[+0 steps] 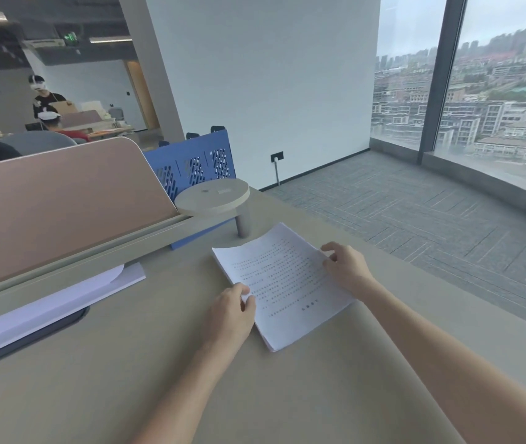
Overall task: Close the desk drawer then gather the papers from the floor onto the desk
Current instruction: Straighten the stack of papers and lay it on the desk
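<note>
White printed papers (284, 283) lie in a stack at the centre of the frame, flat on the beige desk (335, 395) and turned at an angle, with the far corner curling up slightly. Both bare forearms reach in from the bottom edge towards the stack. The left hand (231, 314) sits at the stack's lower left edge, back of the hand upward, wrist nearly straight; its fingers (246, 290) are curled and pinch the edge of the sheets against the thumb. The right hand (346, 270) rests on the right edge of the stack, wrist bent a little inward, with its fingers (330, 251) bent and close together, gripping the paper edge there; whether the thumb is under the sheets cannot be told.

Just beyond the stack, at centre frame, a round beige shelf (212, 198) stands on a short grey post. A pink partition panel (60, 203) fills the left of the frame, and a blue perforated panel (196, 168) stands behind the round shelf. At the lower left, a second pile of white sheets (53, 307) lies under the partition rail, over a dark grey tray (31, 342). Grey carpet (431, 213) covers the floor at the right, below a tall window (495, 91) in the upper right. People sit and stand in the upper left background.
</note>
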`<state>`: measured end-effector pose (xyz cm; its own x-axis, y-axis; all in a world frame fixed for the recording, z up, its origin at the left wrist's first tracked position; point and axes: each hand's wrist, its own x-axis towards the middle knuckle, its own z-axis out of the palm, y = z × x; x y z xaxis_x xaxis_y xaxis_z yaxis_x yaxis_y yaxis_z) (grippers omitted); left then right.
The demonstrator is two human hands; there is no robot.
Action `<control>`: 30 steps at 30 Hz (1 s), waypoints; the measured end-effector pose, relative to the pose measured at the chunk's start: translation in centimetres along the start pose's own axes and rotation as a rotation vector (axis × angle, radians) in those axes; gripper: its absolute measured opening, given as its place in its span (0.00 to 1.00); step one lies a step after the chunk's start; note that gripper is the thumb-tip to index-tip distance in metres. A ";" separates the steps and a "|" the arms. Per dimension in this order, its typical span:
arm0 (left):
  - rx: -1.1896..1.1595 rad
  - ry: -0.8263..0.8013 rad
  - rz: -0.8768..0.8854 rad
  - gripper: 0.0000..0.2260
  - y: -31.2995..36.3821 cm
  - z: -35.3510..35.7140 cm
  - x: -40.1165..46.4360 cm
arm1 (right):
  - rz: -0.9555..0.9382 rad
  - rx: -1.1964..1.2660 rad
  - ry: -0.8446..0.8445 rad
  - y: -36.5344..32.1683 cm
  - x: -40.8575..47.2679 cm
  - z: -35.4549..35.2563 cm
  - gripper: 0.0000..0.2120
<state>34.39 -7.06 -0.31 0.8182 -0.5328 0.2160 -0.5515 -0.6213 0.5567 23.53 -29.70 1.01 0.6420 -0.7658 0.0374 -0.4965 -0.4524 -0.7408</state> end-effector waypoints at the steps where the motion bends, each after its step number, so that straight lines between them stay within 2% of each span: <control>1: 0.026 0.004 0.018 0.12 0.1 0.2 0.4 | -0.024 -0.035 0.010 0.0 0.4 0.1 0.19; 13: 0.148 0.031 0.125 0.11 -0.2 2.0 2.6 | -0.235 -0.452 0.107 0.6 2.0 1.8 0.18; 21: 0.180 0.040 0.139 0.09 0.0 2.4 3.2 | -0.290 -0.547 0.147 0.7 2.5 2.2 0.19; 30: 0.353 0.025 0.192 0.11 -0.1 2.8 3.3 | -0.331 -0.675 0.143 0.3 2.4 2.3 0.18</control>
<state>36.69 -10.38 -1.84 0.6963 -0.6469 0.3110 -0.7130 -0.6735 0.1953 26.29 -30.64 -0.63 0.7604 -0.5729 0.3060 -0.5704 -0.8143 -0.1071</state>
